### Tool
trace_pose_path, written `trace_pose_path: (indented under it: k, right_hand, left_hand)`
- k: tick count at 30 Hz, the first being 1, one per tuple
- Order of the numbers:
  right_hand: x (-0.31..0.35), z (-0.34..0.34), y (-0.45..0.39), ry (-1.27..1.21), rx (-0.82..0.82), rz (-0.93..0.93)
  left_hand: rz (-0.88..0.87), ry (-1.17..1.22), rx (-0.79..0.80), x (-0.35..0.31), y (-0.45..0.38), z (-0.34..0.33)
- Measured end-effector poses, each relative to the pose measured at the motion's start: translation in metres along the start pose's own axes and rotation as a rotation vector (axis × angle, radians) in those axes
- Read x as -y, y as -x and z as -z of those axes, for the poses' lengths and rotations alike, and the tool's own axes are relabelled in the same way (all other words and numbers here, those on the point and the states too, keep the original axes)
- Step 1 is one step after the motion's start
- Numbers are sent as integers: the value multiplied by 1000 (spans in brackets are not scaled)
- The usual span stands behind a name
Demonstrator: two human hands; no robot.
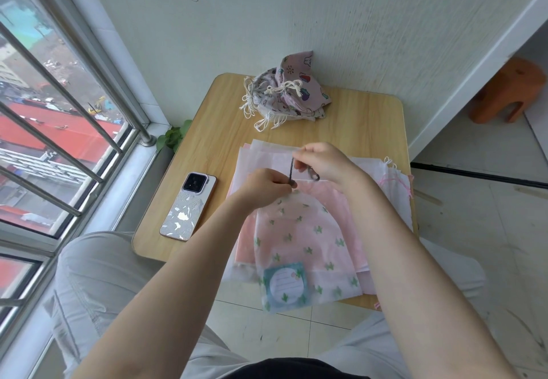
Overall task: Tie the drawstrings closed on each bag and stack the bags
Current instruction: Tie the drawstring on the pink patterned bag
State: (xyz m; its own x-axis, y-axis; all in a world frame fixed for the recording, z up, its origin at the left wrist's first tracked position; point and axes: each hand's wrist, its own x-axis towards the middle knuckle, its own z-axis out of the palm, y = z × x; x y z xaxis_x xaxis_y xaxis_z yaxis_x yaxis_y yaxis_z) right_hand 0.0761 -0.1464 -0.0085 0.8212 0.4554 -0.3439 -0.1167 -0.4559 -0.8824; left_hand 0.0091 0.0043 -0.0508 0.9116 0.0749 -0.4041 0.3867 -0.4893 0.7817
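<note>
A translucent bag with green cactus prints (299, 239) lies on top of a pile of flat pink and white bags (382, 189) on the small wooden table (364, 118). Its neck is gathered under my hands. My left hand (264, 186) pinches the lower end of a dark grey drawstring (291, 171) at the neck. My right hand (323, 162) pinches the string's upper part, pulling it upward; a loop of it shows under that hand. At the table's far edge sits a heap of tied patterned cloth bags (287, 91) with white cords.
A phone (189, 205) lies face down on the table's left side. A barred window (59, 129) runs along the left, a wall stands behind the table. An orange stool (507, 91) is on the floor at the right. My knees are under the table's near edge.
</note>
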Motion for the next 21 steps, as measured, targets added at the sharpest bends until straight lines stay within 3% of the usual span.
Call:
trace_pose_path:
  k: [4, 9, 13, 15, 21]
  right_hand:
    - [5, -3, 0, -174, -42, 130]
    - [-11, -5, -1, 40, -84, 72]
    - [-21, -20, 11, -127, -54, 32]
    - [-24, -22, 10, -97, -68, 58]
    - [-24, -19, 3, 83, -100, 44]
  left_hand:
    - [-18, 22, -17, 1, -1, 1]
    - [78, 244, 50, -4, 1, 10]
    - [148, 414, 77, -6, -1, 14]
    - [189, 470, 90, -6, -2, 15]
    - [150, 445, 133, -1, -2, 16]
